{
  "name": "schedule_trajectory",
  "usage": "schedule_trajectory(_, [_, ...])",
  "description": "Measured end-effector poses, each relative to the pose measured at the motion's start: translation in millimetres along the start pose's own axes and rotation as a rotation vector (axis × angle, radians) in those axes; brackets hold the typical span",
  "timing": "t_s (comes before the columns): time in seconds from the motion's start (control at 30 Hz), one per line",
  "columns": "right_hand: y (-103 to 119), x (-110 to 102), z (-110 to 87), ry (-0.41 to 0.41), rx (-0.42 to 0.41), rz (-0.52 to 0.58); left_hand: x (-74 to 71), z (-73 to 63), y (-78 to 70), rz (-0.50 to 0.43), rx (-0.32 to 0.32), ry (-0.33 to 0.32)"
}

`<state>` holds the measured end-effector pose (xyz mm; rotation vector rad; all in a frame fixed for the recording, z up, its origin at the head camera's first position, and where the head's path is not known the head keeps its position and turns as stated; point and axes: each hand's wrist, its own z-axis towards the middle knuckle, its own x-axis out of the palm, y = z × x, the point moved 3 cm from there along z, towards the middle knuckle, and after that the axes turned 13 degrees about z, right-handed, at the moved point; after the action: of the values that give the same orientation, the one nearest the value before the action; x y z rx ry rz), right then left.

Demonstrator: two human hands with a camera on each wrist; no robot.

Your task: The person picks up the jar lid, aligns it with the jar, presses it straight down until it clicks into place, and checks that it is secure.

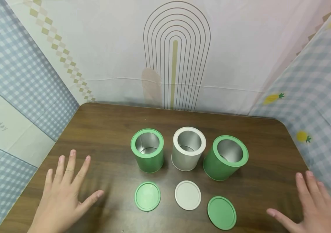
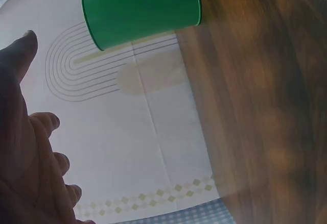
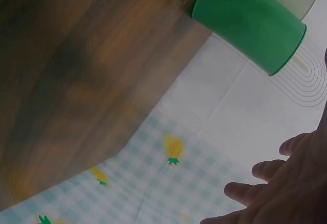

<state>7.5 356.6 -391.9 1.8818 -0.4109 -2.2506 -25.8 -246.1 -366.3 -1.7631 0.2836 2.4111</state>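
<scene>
Three topless tins stand upright in a row: a green tin (image 1: pixel 149 160) on the left, a white tin (image 1: pixel 186 158) in the middle and another green tin (image 1: pixel 219 166) on the right. In front of them lie a light green lid (image 1: pixel 147 196), a white lid (image 1: pixel 187 195) and a green lid (image 1: pixel 222 213). My left hand (image 1: pixel 63 197) is spread left of the tins, holding nothing. Far to the right, my right hand (image 1: pixel 318 207) has its fingers extended, also holding nothing. Each wrist view shows a green tin (image 2: pixel 143 9) beyond the hand, apart from it.
A dark brown wooden table (image 1: pixel 110 129) carries everything. Behind it hangs a pale cloth (image 1: pixel 118 48) with an arch pattern. Checked cloth hangs along both sides, with pineapples printed on the right one (image 1: pixel 314 106).
</scene>
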Motion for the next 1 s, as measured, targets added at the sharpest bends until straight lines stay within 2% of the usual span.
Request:
schedule_trajectory(0.17, [2,9,-0.8,0.054,-0.003,0.077,3.7,-1.0,-3.6,-0.019,0.007,0.000])
schedule_trajectory(0.33, [10,16,-1.2,0.102,-0.058,0.199,5.7,-2.6,-7.0,-0.037,0.015,-0.002])
schedule_trajectory(0.5, [20,23,-2.3,0.100,-0.085,0.326,8.8,-3.8,-10.7,-0.081,0.016,-0.009])
schedule_trajectory(0.63, [30,28,-6.0,0.054,-0.098,0.405,11.2,-5.9,-14.1,-0.148,0.009,-0.010])
schedule_trajectory(0.8, [41,35,-6.3,0.033,-0.109,0.436,14.3,-9.6,-18.5,-0.245,-0.041,0.067])
schedule_trajectory(0.9, [48,40,-5.8,0.044,-0.110,0.442,16.9,-11.4,-21.4,-0.254,-0.056,0.119])
schedule_trajectory(1.0, [58,44,-6.4,0.026,-0.126,0.461,19.7,-12.5,-26.2,-0.249,-0.039,0.128])
